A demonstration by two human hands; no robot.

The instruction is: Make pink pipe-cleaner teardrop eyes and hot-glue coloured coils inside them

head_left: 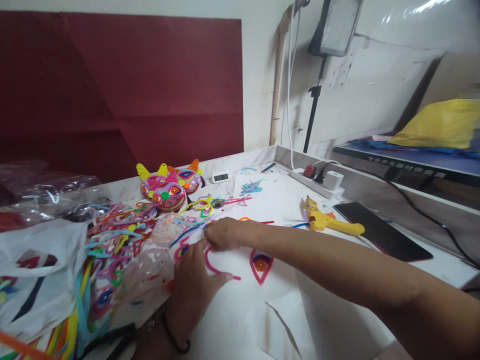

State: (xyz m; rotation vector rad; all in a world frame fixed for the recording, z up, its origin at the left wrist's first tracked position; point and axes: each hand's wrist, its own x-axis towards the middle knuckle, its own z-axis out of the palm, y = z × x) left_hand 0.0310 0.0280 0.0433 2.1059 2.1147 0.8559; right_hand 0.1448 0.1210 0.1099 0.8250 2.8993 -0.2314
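Observation:
My left hand [193, 280] is closed round a curved pink pipe cleaner [214, 268] at the middle of the white table; its free end sticks out past my thumb. Touching its fingertips, my right hand [225, 233] reaches across from the right with fingers bent down; what they pinch is hidden. A small pink looped piece with a blue centre [182, 251] lies just left of my hands. To the right, a pink eye-shaped piece with an orange centre [261, 263] lies flat on the white paper.
Colourful pipe cleaners [112, 240] are heaped at left beside a white plastic bag [41, 270]. Decorated round pieces [168, 195] stand behind. A yellow glue gun [322, 220], a black phone-like slab [382, 232] and a power strip [318, 185] are at right.

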